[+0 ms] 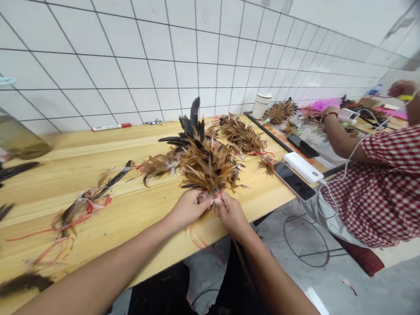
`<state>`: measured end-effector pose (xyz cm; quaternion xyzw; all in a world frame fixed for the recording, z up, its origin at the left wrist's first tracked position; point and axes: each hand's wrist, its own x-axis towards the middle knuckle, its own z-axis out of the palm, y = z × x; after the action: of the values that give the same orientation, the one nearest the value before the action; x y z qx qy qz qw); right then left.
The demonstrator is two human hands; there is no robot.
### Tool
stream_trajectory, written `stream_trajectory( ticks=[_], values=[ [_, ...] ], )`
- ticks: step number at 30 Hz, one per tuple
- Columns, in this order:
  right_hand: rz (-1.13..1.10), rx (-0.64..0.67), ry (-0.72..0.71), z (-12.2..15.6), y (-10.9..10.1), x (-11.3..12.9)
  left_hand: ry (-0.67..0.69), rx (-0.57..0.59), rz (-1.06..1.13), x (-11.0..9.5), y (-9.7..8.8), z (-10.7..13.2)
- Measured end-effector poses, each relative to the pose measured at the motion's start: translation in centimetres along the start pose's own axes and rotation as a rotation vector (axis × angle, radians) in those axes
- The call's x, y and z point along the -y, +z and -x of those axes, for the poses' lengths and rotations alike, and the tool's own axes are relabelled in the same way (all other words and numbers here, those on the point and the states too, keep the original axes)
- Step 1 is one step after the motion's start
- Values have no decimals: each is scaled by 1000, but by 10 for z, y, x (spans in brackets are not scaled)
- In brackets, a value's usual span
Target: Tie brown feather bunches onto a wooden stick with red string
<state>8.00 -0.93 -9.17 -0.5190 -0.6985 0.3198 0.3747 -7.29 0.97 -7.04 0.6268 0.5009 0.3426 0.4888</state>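
Near the table's front edge, both my hands pinch the pale, string-wrapped base of a brown and black feather bundle (pixel 208 162). My left hand (pixel 195 202) grips it from the left, thumb pressed inward. My right hand (pixel 231 213) is closed on the same base from the right, close to the left fingertips. Red string (pixel 201 242) dangles below the hands over the edge. The bundle's feathers fan away from me, with tall black ones at the far tip. More brown feather bundles (pixel 242 135) lie just behind it, some with red string.
Loose feathers and red string scraps (pixel 82 209) litter the wooden table (pixel 137 244). A jar of yellowish liquid (pixel 10 133) stands at left, a marker (pixel 111 127) by the tiled wall. At right are a phone (pixel 294 180), a white power bank (pixel 303 167), a cup (pixel 262 106) and a co-worker in checkered clothing (pixel 406 182).
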Motion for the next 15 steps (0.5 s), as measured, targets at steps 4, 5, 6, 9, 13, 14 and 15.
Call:
stream_trajectory(
  ticks=[4,5,6,9,13,14,15],
  values=[
    [-121,-39,-6,0,-4,-7,57,124,174,-12,-7,-1],
    [-188,-45,17,0,-8,-9,70,143,208,-15,-10,-2],
    [-270,-55,49,0,-12,-10,75,155,222,-17,-14,-3],
    [-483,-77,157,3,-33,-12,71,173,187,-17,-28,-6],
    [-627,-176,214,6,-57,-13,108,204,78,-14,-37,-9],
    [-628,-202,217,7,-59,-14,127,208,40,-14,-37,-9],
    [-619,-229,222,7,-60,-15,147,211,0,-14,-36,-8]
  ],
)
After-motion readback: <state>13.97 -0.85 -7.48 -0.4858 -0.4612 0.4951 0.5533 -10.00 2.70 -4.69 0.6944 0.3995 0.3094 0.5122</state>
